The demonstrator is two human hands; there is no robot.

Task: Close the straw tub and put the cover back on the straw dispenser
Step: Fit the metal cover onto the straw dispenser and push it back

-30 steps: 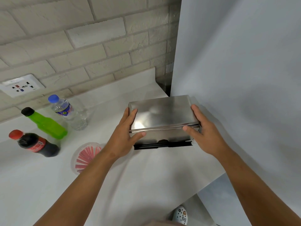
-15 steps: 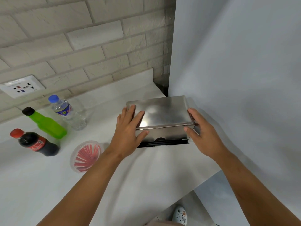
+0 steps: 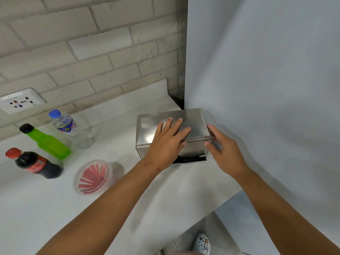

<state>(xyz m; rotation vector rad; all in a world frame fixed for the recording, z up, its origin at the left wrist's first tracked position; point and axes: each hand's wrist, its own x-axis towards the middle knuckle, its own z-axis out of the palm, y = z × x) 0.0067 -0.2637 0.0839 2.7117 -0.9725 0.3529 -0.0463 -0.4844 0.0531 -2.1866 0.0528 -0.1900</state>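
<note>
Two bare forearms reach in from the near edge over the white counter. Below the right forearm, past the counter's edge, one white clog shows on the floor.

Left hand lies palm-down w/ fingers spread, flat on top of the steel cover – not gripping anything, just resting on it. Right hand is half open at the cover's near right corner: thumb by the front face, fingers toward the right side. Can't tell if the fingertips actually touch the metal.

The cover sits on the straw dispenser, one unit, whose dark slot shows low down between the two hands. The dispenser stands at the counter's far right, just beside the grey wall panel.

Left of the left forearm: one round clear straw tub, red straws fanned inside. Can't tell if a lid is on it. It's well apart from both hands.

Further left and back – three bottles in a loose row, all looking tilted in this wide view. One dark cola bottle w/ red cap nearest, one green bottle w/ black cap behind it, one clear water bottle w/ blue cap furthest.

Behind everything, a pale brick wall w/ one white socket plate, far left of the hands.
</note>
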